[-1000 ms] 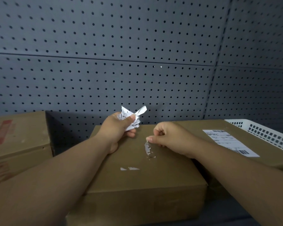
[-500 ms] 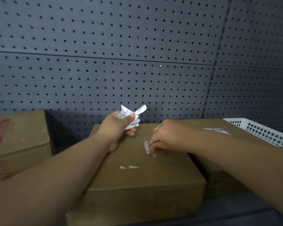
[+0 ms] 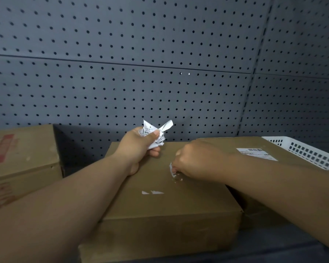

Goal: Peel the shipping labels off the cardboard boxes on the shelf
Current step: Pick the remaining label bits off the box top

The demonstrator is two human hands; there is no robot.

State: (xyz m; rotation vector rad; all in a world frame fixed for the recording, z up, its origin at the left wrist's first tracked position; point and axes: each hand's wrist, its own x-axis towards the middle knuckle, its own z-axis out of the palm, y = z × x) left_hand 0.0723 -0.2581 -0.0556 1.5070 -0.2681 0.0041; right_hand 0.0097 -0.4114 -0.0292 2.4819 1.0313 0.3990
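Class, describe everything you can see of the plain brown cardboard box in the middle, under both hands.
The plain brown cardboard box is closed and lies flat on the dark shelf, top and front face showing. Torn white label remnants cling to the top: two small slivers near the middle and a ragged strip that the right hand pinches. The left hand, gripping a crumpled white label, seems to rest on its back-left edge.

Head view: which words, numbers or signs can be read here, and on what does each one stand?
Nothing can be read.
Crumpled label in left hand: print too small.
Shipping label on right box: barcode, text too small.
Left box: red print, blurred.
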